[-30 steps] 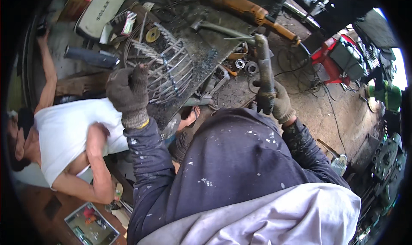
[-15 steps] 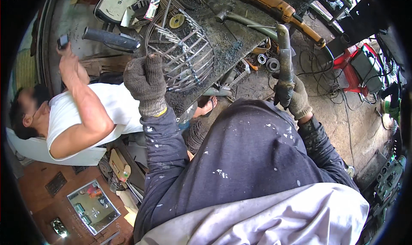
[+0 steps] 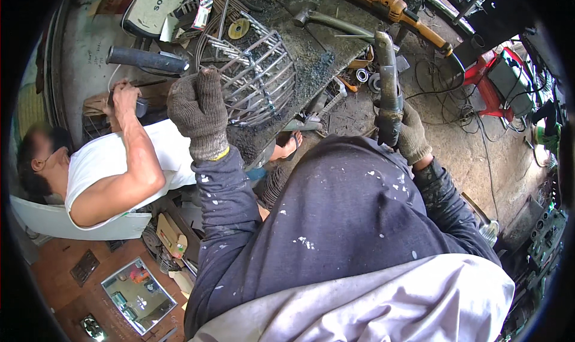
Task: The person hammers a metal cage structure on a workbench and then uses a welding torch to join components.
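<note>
Gritty dark dust coats the workbench (image 3: 335,49), with a rough, cable-strewn concrete floor (image 3: 452,147) beyond it. I notice the change at my left: a co-worker (image 3: 129,171) in white, one arm stretched to the wall a second ago, now has both hands drawn in together, while my own gloved pair has barely shifted — so the metalwork seems, I judge, to be at a pause. My right hand (image 3: 413,137) is wrapped round the scuffed, tubular rod holder (image 3: 388,72), upright above the floor, its thin rod (image 3: 354,37) jutting leftward. My left hand (image 3: 199,111), in coarse ribbed knit, curls beside the rounded cage of bars (image 3: 260,81) on the bench — whether it pinches anything, I cannot tell.
</note>
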